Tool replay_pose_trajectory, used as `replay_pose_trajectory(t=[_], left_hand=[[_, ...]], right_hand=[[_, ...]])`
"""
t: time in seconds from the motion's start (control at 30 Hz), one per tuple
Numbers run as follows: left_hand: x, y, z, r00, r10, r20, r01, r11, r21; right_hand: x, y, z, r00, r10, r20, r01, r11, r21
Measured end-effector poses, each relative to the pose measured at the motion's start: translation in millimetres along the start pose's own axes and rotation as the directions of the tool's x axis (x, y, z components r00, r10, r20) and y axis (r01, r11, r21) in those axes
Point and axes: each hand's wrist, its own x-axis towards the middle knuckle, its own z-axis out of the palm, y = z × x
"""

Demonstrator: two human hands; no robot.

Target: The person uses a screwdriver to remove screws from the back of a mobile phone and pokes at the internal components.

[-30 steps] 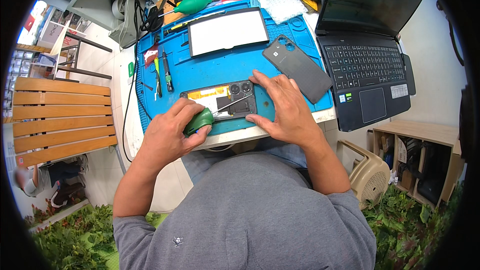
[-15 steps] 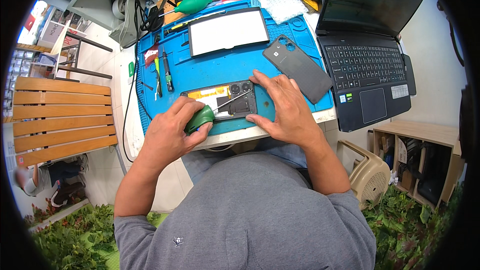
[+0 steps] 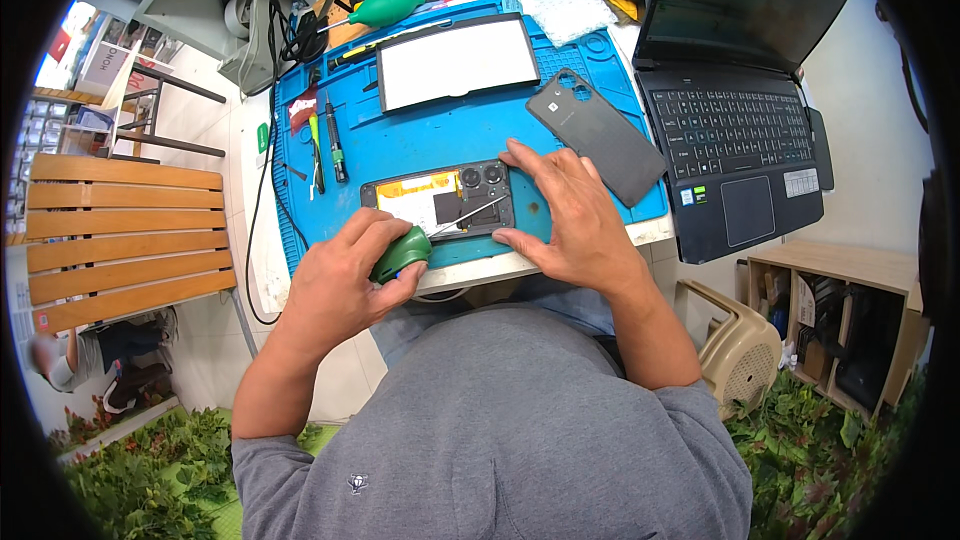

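An opened smartphone [image 3: 420, 202] lies on a blue repair mat [image 3: 420, 140], its insides bare, with a yellow-orange strip and round camera lenses showing. My left hand [image 3: 350, 265] is closed around a green air blower bulb [image 3: 402, 254] at the phone's near edge. The bulb's thin metal nozzle [image 3: 465, 215] slants over the phone toward its right end. My right hand [image 3: 570, 215] spans that end, forefinger at the far corner and thumb at the near one, gripping the phone across its width. A dark grey phone back cover [image 3: 597, 137] lies beyond my right hand.
A white panel with a dark frame [image 3: 458, 62] stands at the mat's back. Screwdrivers [image 3: 334, 145] lie at the left, and a second green blower [image 3: 387, 8] sits behind. An open laptop [image 3: 735, 140] occupies the right side. A black cable [image 3: 262, 190] hangs along the left edge.
My left hand and the blower have shifted slightly toward me. The nozzle tip has swung nearer, from beside the lenses to below them. My right hand stays in place.
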Motion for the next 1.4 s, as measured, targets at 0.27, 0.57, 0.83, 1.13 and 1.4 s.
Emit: replay_pose_trajectory(t=[0.27, 0.57, 0.83, 1.13, 1.4], left_hand=[[1.7, 4.0, -0.8, 1.000, 0.008, -0.017, -0.008, 1.000, 0.019], [-4.9, 14.4, 4.4, 0.999, 0.011, -0.041, -0.009, 0.999, 0.044], [-12.1, 23.8, 13.6, 0.995, -0.011, -0.095, 0.013, 1.000, 0.027], [-15.3, 33.5, 23.8, 0.989, -0.070, -0.131, 0.072, 0.997, 0.012], [-15.9, 41.5, 23.7, 0.983, -0.121, -0.135, 0.121, 0.993, -0.011]], right_hand=[[0.5, 0.7, 2.2, 0.999, -0.035, -0.037, 0.036, 0.999, 0.002], [0.8, 0.6, 1.5, 0.999, -0.025, -0.029, 0.025, 1.000, 0.004], [-0.4, 2.1, 1.6, 0.999, -0.027, -0.022, 0.027, 1.000, 0.010], [1.6, 2.2, 2.1, 0.996, -0.062, -0.062, 0.064, 0.998, 0.024], [1.6, 2.2, 2.0, 0.994, -0.079, -0.076, 0.081, 0.996, 0.028]])
